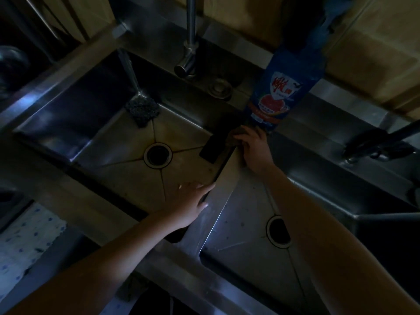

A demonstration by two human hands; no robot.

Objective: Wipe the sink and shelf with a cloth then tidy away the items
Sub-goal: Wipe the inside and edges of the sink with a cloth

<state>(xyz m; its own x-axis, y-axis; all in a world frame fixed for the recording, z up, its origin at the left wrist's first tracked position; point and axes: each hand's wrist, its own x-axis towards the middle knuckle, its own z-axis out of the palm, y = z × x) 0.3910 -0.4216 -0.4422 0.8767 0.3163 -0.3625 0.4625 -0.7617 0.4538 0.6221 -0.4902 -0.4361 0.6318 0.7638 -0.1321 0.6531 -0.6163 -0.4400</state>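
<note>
A steel double sink fills the view, with a left basin and a right basin split by a divider. My right hand is at the divider's far end, its fingers closed on a dark cloth that hangs into the left basin. My left hand lies flat on the divider's near part, fingers spread over the left basin's edge, holding nothing. Just behind my right hand, a blue detergent bottle stands on the back ledge. The light is very dim.
A dark scouring pad lies in the left basin's far corner. A tap hangs over the back ledge. Each basin has a round drain. A black handled pan sits at right, a spotted cloth at lower left.
</note>
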